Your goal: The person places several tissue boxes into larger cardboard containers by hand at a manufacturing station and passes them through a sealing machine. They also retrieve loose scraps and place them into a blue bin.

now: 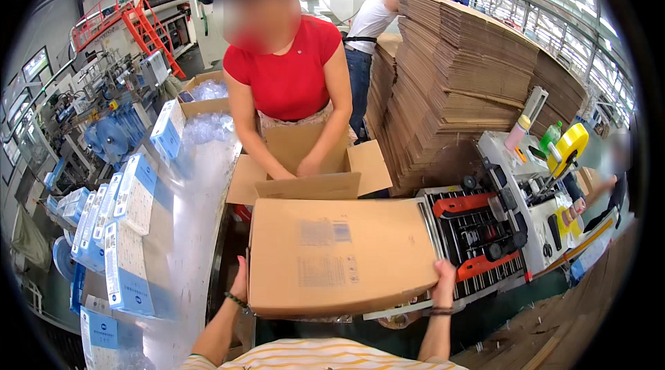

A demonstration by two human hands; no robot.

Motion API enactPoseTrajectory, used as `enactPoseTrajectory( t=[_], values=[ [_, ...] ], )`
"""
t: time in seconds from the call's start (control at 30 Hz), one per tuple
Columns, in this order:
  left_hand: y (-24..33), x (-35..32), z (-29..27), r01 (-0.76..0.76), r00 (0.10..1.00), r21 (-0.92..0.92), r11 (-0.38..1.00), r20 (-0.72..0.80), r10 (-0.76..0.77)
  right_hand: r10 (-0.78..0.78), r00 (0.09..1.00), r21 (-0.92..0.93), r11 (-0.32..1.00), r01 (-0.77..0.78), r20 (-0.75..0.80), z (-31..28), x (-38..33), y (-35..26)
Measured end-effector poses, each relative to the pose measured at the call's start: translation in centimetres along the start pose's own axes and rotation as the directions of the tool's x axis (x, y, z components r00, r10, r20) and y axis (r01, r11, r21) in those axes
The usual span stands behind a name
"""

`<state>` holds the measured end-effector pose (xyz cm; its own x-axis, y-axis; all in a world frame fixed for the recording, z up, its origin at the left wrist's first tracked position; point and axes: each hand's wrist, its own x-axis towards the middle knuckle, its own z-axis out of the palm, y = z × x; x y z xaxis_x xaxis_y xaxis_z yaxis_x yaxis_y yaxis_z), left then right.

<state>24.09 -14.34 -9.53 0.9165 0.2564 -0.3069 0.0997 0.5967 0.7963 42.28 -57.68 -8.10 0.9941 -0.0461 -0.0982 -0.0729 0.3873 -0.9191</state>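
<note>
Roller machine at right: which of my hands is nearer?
Right. Your right hand touches the carton's right edge, beside the machine; your left hand is at the opposite edge.

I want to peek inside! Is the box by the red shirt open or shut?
The box is open: its side flaps spread outward, a co-worker's hands between them.

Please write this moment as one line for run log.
left hand: at left edge of brown carton | right hand: on its right edge | co-worker: reaching into open box
</note>
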Motion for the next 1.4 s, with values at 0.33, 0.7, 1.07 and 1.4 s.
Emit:
enactPoseTrajectory(
  t=[0.33,0.7,1.07,1.4],
  values=[
    [1.2,-1.3,4.8,0.017,0.991,0.406,0.914,-0.128,0.038,0.107,0.548,-0.546,0.363,0.756,0.830,22.1,-12.1,0.4],
    [6.6,-7.2,-14.5,0.035,0.978,0.248,0.968,-0.210,0.019,0.393,0.757,-0.754,0.629,0.193,0.522,14.2,-0.3,5.3],
    [23.6,-14.0,-23.6,0.447,0.410,0.893,-0.057,-0.148,0.900,0.049,0.994,-0.530,0.848,0.009,0.096,15.2,0.0,6.4],
    [29.5,-6.3,-37.2,0.712,0.562,0.652,-0.261,-0.306,0.768,0.040,0.089,-0.096,0.531,0.842,0.995,45.8,-19.2,4.8]
  ],
)
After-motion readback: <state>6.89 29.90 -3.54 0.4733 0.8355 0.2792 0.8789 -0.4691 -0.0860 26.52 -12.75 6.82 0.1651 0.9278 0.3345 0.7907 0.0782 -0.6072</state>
